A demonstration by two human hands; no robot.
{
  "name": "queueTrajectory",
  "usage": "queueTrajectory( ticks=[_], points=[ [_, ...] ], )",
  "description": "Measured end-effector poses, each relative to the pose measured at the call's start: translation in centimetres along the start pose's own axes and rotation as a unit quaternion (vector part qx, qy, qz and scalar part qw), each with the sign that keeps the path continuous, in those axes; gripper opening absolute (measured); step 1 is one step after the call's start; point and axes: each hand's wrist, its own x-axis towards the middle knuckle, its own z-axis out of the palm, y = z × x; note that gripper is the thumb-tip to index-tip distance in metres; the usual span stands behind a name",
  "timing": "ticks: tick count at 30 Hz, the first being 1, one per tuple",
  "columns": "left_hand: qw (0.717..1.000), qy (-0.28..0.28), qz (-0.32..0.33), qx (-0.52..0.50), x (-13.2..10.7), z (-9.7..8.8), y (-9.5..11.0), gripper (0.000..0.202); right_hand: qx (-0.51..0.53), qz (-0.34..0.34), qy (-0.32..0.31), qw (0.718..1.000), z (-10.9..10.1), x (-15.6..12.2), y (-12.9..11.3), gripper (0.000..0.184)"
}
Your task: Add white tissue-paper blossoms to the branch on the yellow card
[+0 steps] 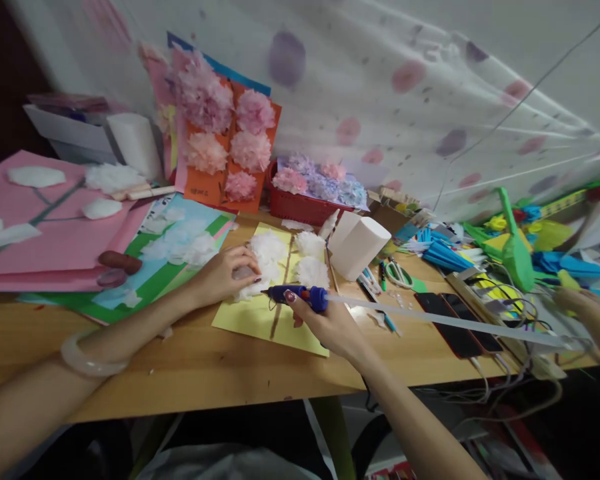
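Observation:
My right hand (333, 323) grips a blue hot glue gun (293, 293), its nozzle pointing left. A long translucent glue stick (430, 319) trails from the gun's back to the right. Curled at the left side of a yellow sheet (297, 330), my left hand (227, 270) holds the edge of a white tissue-paper flower (253, 287); some fingertips are hidden. More white flowers, such as one on the right (311, 272), sit on the sheet beside a brown painted stripe. The nozzle tip is close to the flower at my left fingers; contact cannot be made out.
A paper roll (360, 243), pens and scissors (399, 273) lie right of the sheet, then phones (450, 323) and cables. Behind stand an orange flower card (230, 147) and a red basket (305, 205). Pink card (55, 227) lies left. Another person's hand (583, 307) is far right.

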Motion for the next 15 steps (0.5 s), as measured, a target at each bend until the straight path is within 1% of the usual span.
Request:
queueTrajectory(
  ticks=[5,9,15],
  points=[
    [0.999,0.008,-0.039,-0.032,-0.1,-0.2,-0.3,0.016,0.008,-0.002,0.003,1.0,0.9,0.7,0.0,0.052],
    [0.998,0.008,-0.041,-0.037,-0.2,-0.1,-0.4,0.013,0.005,-0.002,0.009,1.0,1.5,1.0,0.3,0.052],
    [0.998,0.01,-0.039,-0.04,-0.3,-0.1,-0.4,0.011,-0.007,-0.003,0.015,1.0,2.1,1.5,0.5,0.047]
  ],
)
